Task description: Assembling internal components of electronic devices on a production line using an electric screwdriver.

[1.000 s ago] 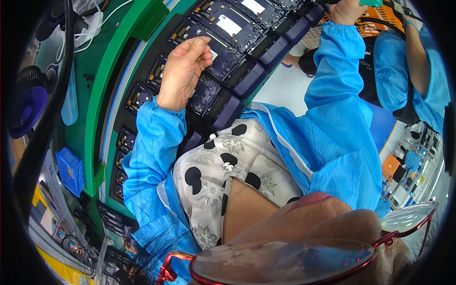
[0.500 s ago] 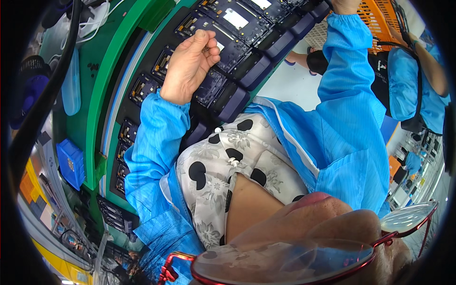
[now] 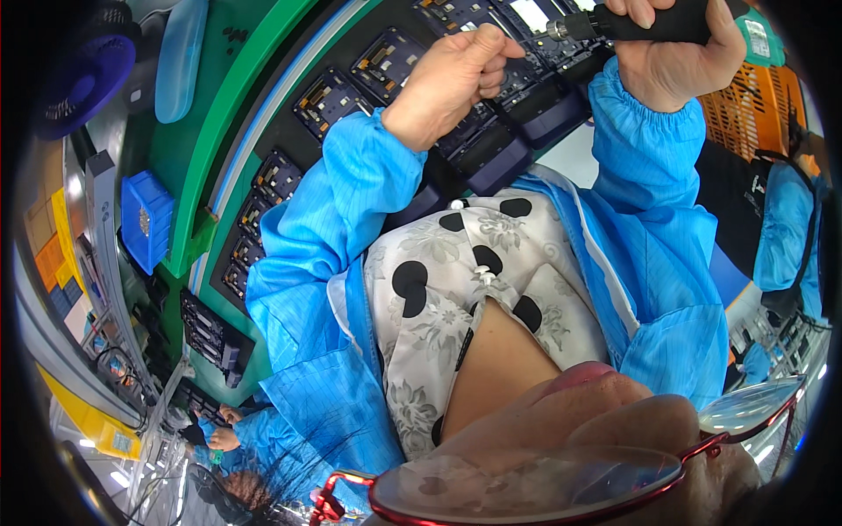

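Note:
My right hand (image 3: pixel 671 74) is closed around a black electric screwdriver (image 3: pixel 605 24) with a green end, its metal tip pointing left. The tip is over or beside the dark electronic assemblies (image 3: pixel 386 66), which stand in a row on a black surface. Above the same row is my left hand (image 3: pixel 452 92), thumb and fingers pinched together near the screwdriver tip. Whatever the left fingers hold, if anything, is hidden. Dark plastic housings (image 3: pixel 548 114) line the near side of the assemblies.
A green curved rail (image 3: pixel 195 149) borders the line. Beyond it are a blue bin (image 3: pixel 162 250) of small parts, a translucent blue tray (image 3: pixel 182 66) and a purple fan (image 3: pixel 88 79). An orange crate (image 3: pixel 745 114) stands at right. Other people's blue sleeves (image 3: pixel 785 228) show at right and lower left.
My right hand, earlier cut off by the upper edge, now shows lower with the screwdriver in it. My left hand has shifted right, still pinched. The whole view has shifted too.

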Demonstrator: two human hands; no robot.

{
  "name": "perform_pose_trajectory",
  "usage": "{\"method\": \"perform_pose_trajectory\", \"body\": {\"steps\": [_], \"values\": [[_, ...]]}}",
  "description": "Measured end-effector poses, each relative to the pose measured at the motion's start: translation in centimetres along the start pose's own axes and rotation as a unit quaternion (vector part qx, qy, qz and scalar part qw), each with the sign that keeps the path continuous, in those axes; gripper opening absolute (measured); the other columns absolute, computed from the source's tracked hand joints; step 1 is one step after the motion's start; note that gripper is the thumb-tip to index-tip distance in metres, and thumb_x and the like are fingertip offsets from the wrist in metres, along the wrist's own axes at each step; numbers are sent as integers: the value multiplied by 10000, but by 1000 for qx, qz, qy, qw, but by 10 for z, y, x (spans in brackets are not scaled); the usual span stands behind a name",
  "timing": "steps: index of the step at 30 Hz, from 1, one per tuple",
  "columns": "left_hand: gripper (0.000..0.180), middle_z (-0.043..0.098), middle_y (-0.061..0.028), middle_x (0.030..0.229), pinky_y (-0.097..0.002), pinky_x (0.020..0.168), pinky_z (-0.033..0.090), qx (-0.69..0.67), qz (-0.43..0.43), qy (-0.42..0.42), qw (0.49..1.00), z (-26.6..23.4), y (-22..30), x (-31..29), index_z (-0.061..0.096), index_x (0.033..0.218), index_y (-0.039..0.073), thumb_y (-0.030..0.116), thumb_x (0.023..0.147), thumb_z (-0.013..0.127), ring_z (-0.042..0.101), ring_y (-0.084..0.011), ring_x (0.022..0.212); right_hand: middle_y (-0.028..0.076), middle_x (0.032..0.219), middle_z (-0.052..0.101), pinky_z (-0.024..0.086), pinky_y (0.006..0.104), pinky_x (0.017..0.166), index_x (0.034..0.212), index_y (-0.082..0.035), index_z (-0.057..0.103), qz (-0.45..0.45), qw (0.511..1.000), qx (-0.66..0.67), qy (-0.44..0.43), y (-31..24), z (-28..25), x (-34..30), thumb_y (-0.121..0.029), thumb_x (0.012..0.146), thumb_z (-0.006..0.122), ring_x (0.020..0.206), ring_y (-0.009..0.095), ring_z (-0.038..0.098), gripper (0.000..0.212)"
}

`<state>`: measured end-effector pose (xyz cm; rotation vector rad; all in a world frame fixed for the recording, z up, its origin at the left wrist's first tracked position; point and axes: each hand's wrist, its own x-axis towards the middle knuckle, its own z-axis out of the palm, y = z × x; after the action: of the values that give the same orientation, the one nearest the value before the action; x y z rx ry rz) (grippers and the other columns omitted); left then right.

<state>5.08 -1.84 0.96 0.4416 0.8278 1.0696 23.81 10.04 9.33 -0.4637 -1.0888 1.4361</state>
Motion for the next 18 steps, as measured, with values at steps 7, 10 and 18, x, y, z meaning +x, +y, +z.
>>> {"method": "perform_pose_trajectory", "body": {"steps": [7,10,18], "values": [[466,396,52,700,-237,599,357,36,-2,8,999,1,2,-4,668,1034,-5,446,1072,554,341,-76,635,24,754,583,446,337,573,1122,-113,624,3,1000,6,-27,8,2,-1,-447,1011,561,553,154,513,357],[466,391,54,698,-237,600,358,30,-4,6,1000,2,5,-3,667,1034,-5,445,1074,553,340,-76,635,25,753,578,445,338,571,1121,-112,622,-7,999,1,-42,7,9,0,-448,1010,566,554,155,512,358],[471,386,51,702,-237,598,357,19,-13,25,999,6,6,-2,652,1056,-16,440,1082,538,338,-79,635,32,766,583,448,343,576,1147,-109,616,-4,996,59,-60,5,19,-4,-446,1012,565,562,158,519,367]]}}
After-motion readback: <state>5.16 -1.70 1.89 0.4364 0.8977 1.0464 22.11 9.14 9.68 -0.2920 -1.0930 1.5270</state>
